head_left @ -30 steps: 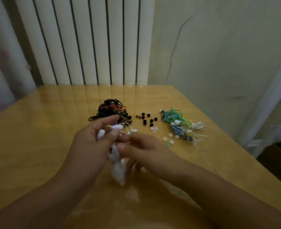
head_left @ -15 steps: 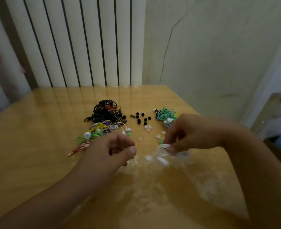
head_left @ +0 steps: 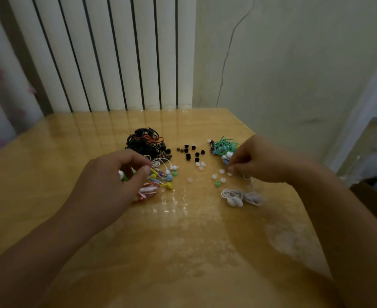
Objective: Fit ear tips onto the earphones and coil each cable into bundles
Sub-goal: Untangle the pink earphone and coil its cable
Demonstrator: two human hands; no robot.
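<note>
glossy wooden table (head_left: pixel 50 178), white coiled earphone bundle (head_left: pixel 241 196) laid flat, right hand (head_left: pixel 256 161) fingertips pinched on a clear round ear tip (head_left: pixel 229 173), left hand (head_left: pixel 116 174) curled over tangled colourful earphones (head_left: pixel 161 176), grip can't be told

Glossy wooden table (head_left: pixel 50 178) bearing earphones (head_left: pixel 238 197), ear tips (head_left: pixel 191 152).

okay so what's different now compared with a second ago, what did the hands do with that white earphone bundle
The hands parted. The right hand carried the white earphone bundle to the right, let it go on the table, and now pinches at a clear ear tip. The left hand moved to the coloured earphones, fingers curled over them. The black earphone pile, black ear tips and green bundle stayed put.
</note>
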